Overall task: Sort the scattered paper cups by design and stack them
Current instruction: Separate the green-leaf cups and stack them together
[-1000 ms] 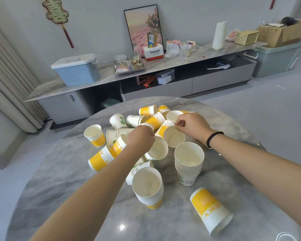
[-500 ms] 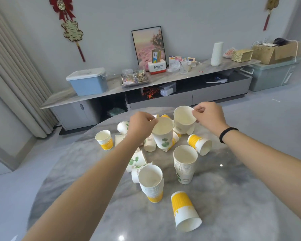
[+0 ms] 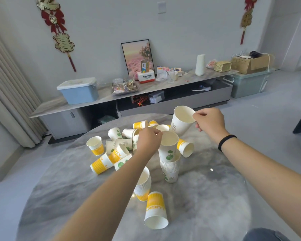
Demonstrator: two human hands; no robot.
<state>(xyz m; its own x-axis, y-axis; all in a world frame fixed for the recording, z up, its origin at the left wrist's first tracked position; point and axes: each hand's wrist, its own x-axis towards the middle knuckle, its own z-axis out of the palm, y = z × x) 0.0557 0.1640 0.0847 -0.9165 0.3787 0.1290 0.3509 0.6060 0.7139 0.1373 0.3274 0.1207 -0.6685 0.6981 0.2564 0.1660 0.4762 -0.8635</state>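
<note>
Paper cups of two designs, yellow-banded and green-leaf, lie scattered on the round marble table (image 3: 207,197). My left hand (image 3: 149,140) pinches the rim of a green-leaf cup (image 3: 169,148) whose base sits in the top of the green-leaf stack (image 3: 170,169). My right hand (image 3: 209,123) pinches the rim of another green-leaf cup (image 3: 182,120) held in the air above the pile. A stack of yellow-banded cups (image 3: 143,186) stands nearer me, partly hidden by my left forearm. One yellow cup (image 3: 155,210) lies on its side in front.
Several loose cups (image 3: 111,150) lie on the left and far part of the table. A yellow-banded cup (image 3: 185,147) lies on its side right of the green stack. Behind the table runs a low grey cabinet (image 3: 146,101) with a blue box (image 3: 79,90).
Both hands lifted a green-leaf cup each out of the pile. The left one has come down onto the green-leaf stack; the right one stays raised.
</note>
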